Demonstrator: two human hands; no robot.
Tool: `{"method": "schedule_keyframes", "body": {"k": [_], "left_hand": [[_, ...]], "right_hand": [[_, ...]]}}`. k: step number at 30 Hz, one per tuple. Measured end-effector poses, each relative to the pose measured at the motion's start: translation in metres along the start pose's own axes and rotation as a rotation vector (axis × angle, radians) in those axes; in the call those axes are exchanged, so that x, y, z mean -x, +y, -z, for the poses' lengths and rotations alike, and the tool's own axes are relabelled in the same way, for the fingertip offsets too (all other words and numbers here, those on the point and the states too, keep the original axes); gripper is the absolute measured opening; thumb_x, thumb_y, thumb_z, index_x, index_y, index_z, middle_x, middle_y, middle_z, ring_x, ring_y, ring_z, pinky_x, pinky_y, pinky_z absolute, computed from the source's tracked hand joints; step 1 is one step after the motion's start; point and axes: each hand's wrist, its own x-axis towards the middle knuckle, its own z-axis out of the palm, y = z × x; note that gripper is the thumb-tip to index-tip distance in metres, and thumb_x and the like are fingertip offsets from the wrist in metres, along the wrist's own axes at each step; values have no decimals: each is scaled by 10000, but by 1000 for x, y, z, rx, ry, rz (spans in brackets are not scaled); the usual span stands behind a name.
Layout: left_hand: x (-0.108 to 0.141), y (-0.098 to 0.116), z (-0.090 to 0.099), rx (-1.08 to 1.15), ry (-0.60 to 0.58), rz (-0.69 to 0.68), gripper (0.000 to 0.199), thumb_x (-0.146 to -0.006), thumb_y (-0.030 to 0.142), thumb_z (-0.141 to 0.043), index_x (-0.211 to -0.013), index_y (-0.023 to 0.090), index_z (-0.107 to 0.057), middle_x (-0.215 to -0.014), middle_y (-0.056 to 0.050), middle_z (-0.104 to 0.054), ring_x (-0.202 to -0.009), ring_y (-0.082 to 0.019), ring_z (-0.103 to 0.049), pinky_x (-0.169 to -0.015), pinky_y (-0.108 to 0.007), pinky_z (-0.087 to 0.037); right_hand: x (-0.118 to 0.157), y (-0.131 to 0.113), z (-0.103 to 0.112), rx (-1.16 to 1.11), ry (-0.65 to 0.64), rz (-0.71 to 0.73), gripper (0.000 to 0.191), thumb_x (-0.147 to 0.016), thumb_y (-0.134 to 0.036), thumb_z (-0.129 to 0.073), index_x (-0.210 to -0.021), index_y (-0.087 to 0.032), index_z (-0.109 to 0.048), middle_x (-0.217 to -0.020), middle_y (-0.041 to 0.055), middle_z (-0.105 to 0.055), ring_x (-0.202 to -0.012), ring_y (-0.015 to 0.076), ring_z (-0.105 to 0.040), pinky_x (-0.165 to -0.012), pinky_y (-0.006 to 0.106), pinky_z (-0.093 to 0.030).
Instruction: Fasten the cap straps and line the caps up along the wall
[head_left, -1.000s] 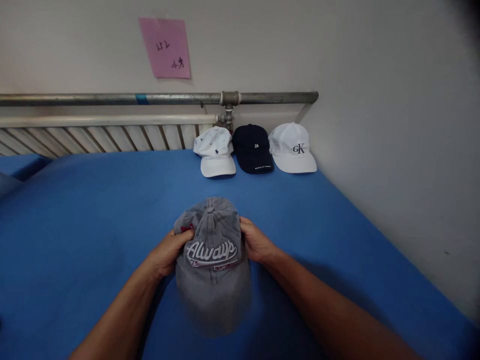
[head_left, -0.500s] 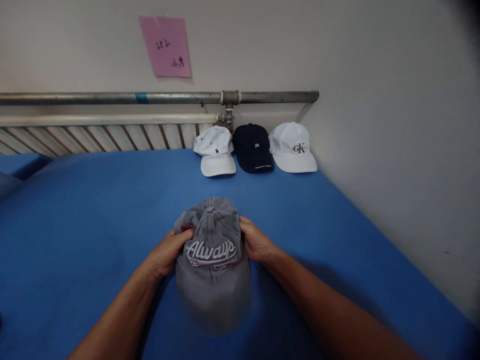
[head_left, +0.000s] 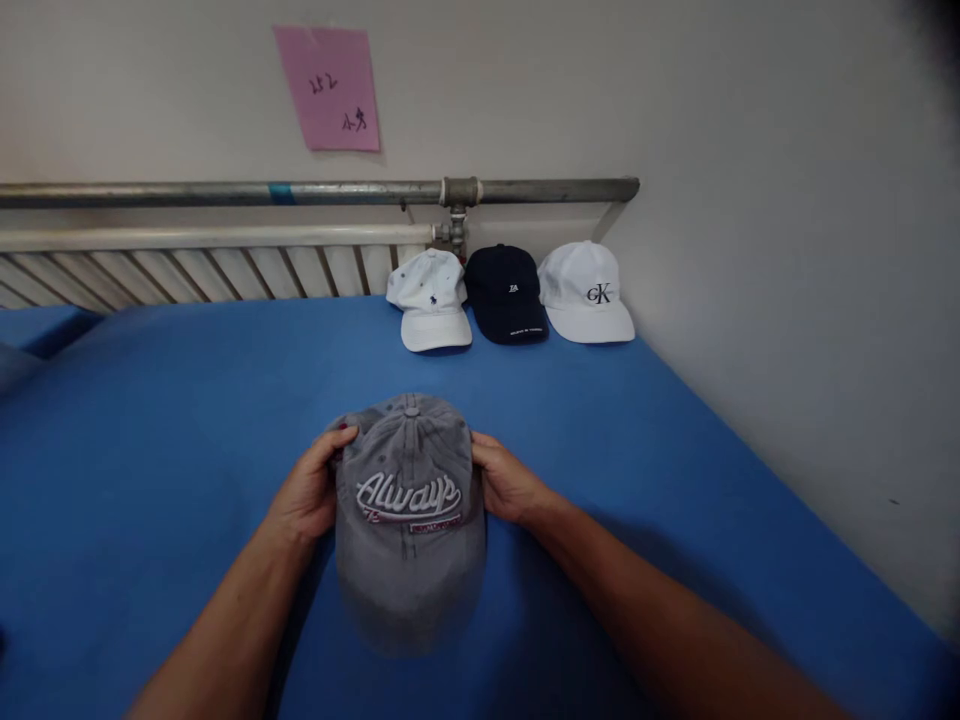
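A grey baseball cap [head_left: 411,575] with white "Always" lettering is held between my two hands, its brim pointing toward me. My left hand [head_left: 311,485] grips the cap's left edge, thumb on the outside and the other fingers partly hidden. On the opposite edge, my right hand [head_left: 506,480] is closed on the cap, its fingertips tucked out of sight behind it. Farther back, a white cap with a small dark emblem [head_left: 431,300], a black cap [head_left: 506,293] and a white cap with "CK"-like letters [head_left: 585,293] sit side by side, brims facing me.
The caps are over a blue-covered surface [head_left: 187,420]. Behind it run a white radiator [head_left: 225,238] and a metal pipe [head_left: 360,194] along the wall. A pink paper [head_left: 330,90] with handwriting hangs above. A bare wall [head_left: 787,250] borders the right side.
The grey cap has shifted slightly left. My left hand has moved left and outward, its thumb sliding back toward the cap's edge. My right hand keeps its grip.
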Motion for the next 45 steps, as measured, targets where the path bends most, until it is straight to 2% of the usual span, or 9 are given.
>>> {"method": "schedule_keyframes", "body": {"k": [9,14,18,22,27,35,45], "left_hand": [[1,-3,-2,-40,-3,-17,153,-631,219,-756,-777,177,-732,-731,-41,-767,-852,-266,-735,-821,-367,-591],[4,-6,6,-152,-177,-33,374,-516,394,-884,-810,193,-768,-830,-67,-784,-854,-294,-732,-773,-355,-594],[7,-8,7,-286,-281,-12,402,-511,308,-892,-879,190,-781,-847,-89,-785,-794,-288,-733,-741,-358,-592],[8,-9,3,-320,-215,8,329,-520,206,-864,-836,169,-782,-805,-85,-781,-705,-245,-722,-686,-322,-591],[10,-8,-1,-235,-100,-57,305,-453,152,-825,-754,164,-777,-709,-50,-767,-620,-221,-707,-617,-296,-591],[8,-7,2,-171,-148,-44,319,-444,169,-786,-763,162,-778,-754,-75,-780,-777,-318,-741,-758,-408,-607],[9,-7,4,-169,-156,-46,327,-430,188,-808,-756,172,-782,-784,-79,-784,-835,-335,-741,-815,-436,-599]], "right_hand": [[0,0,1,10,6,10,339,-618,-282,-806,-940,-222,-716,-810,10,-738,-936,249,-682,-905,417,-491],[0,0,0,-7,41,18,314,-619,-318,-812,-900,-222,-708,-792,3,-733,-949,249,-677,-902,408,-494],[0,-1,-2,-15,52,21,322,-613,-339,-827,-883,-218,-700,-795,10,-734,-938,247,-673,-895,402,-496],[1,-2,-2,-9,43,6,317,-621,-345,-829,-881,-221,-696,-832,15,-738,-934,244,-671,-882,396,-499],[-1,0,1,13,16,14,315,-633,-355,-821,-884,-211,-697,-863,22,-738,-970,244,-662,-899,389,-486],[-1,0,2,12,9,6,331,-627,-345,-820,-904,-210,-702,-873,18,-741,-961,239,-664,-897,382,-481],[-2,1,4,36,-3,8,324,-667,-359,-796,-934,-203,-702,-882,36,-736,-964,247,-662,-889,398,-489]]}}
